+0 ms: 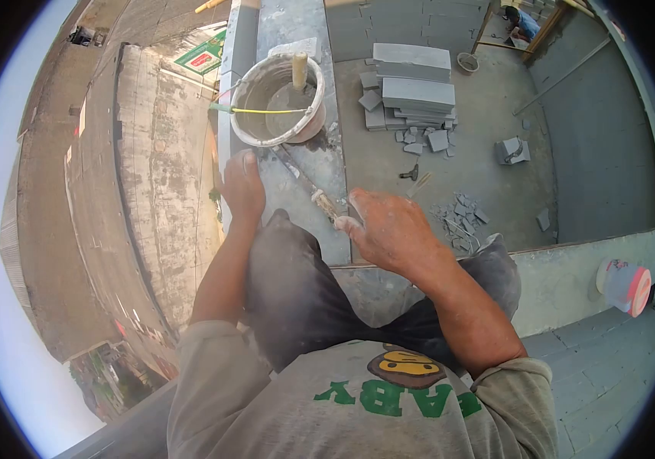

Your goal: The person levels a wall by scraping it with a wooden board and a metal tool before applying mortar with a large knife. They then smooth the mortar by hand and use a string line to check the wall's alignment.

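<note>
My left hand [243, 187] is at the outer edge of the wall top, closed over a long pale block [229, 141], thumb on the near side and the other fingers mostly hidden. Beside the inner edge, my right hand [392, 229] has its thumb and forefinger apart, thumb tip right at the handle end of a mortar-caked trowel [326, 205]. The trowel lies on the wall top [327, 241], its blade end toward a bucket [316, 118]. That bucket has mortar inside, a pale stick-like handle [299, 70] standing in it and a yellow-green carrying handle.
Grey blocks [417, 93] are stacked on the floor below, with broken pieces [461, 216] and a dark tool [410, 174] nearby. A lidded tub [624, 287] is at right. Outside, left, is a long drop to a roof [167, 176]. A person [524, 25] crouches far off.
</note>
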`<action>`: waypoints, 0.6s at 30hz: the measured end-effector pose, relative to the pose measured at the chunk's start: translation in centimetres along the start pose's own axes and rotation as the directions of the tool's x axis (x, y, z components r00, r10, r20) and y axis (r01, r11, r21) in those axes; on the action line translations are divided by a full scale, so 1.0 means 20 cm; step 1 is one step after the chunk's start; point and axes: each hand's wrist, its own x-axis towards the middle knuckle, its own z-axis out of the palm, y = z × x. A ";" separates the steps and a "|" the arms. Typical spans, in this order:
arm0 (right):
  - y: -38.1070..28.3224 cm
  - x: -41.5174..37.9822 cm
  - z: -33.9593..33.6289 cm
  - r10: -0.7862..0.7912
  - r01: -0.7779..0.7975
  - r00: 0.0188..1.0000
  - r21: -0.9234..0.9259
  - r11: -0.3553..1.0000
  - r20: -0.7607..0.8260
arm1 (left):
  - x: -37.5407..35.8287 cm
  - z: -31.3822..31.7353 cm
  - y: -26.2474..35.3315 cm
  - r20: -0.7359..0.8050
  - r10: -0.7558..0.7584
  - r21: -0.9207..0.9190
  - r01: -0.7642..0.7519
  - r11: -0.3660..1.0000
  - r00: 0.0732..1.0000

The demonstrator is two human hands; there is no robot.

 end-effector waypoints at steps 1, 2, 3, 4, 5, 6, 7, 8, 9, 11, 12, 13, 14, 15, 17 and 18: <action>-0.01 0.00 0.00 -0.003 0.003 1.000 -0.006 1.000 -0.001 | 0.01 0.01 0.03 -0.021 0.034 0.012 -0.034 0.999 0.999; -0.01 0.00 0.01 -0.001 0.000 1.000 -0.017 1.000 -0.010 | 0.03 0.06 -0.01 0.003 0.041 0.068 -0.041 0.997 0.999; -0.01 0.00 0.01 0.009 -0.011 0.999 -0.036 0.999 -0.033 | 0.05 0.12 -0.05 0.026 0.056 0.111 -0.058 0.992 0.998; -0.01 0.02 0.02 -0.014 0.013 1.000 -0.035 0.999 -0.019 | 0.06 0.16 -0.06 0.061 0.069 0.135 -0.076 0.988 0.996; -0.01 0.02 0.02 0.007 -0.007 1.000 -0.040 0.999 -0.006 | 0.06 0.18 -0.07 0.105 0.087 0.152 -0.103 0.983 0.991; -0.01 0.02 0.02 0.033 -0.033 0.999 -0.046 0.998 0.001 | 0.06 0.20 -0.09 0.105 0.082 0.156 -0.098 0.983 0.991; -0.01 0.03 0.03 0.032 -0.032 0.999 -0.045 0.998 0.002 | 0.06 0.21 -0.11 0.157 0.094 0.135 -0.115 0.984 0.983; -0.02 0.05 0.03 0.044 -0.044 0.999 -0.048 0.998 0.009 | 0.07 0.22 -0.12 0.206 0.105 0.113 -0.130 0.985 0.973; -0.02 0.05 0.03 0.054 -0.053 0.998 -0.050 0.997 0.019 | 0.09 0.21 -0.13 0.205 0.097 0.116 -0.122 0.986 0.974; -0.04 0.06 0.03 0.052 -0.051 0.998 -0.048 0.998 0.019 | 0.13 0.12 -0.13 0.209 0.080 -0.150 -0.049 0.987 0.975; -0.05 0.07 0.03 0.056 -0.056 0.998 -0.045 0.997 0.015 | 0.13 0.07 -0.15 0.208 0.062 -0.139 -0.033 0.990 0.976; -0.05 0.07 0.05 0.045 -0.044 0.999 -0.041 0.998 0.026 | 0.13 0.01 -0.17 0.203 0.014 -0.264 0.041 0.964 0.979; -0.04 0.08 0.06 0.043 -0.042 0.999 -0.043 0.998 0.012 | 0.14 -0.03 -0.19 0.200 -0.029 -0.388 0.106 0.915 0.979; -0.03 0.08 0.06 0.042 -0.042 0.999 -0.048 0.998 -0.004 | 0.11 -0.07 -0.22 0.197 -0.035 -0.385 0.110 0.916 0.980; 0.00 0.09 0.06 0.045 -0.045 0.999 -0.061 0.997 -0.004 | -0.02 -0.14 -0.24 0.290 -0.340 -0.638 0.446 0.628 0.894; 0.01 0.09 0.07 0.053 -0.053 0.999 -0.070 0.996 -0.008 | -0.11 -0.17 -0.25 0.290 -0.348 -0.639 0.451 0.623 0.891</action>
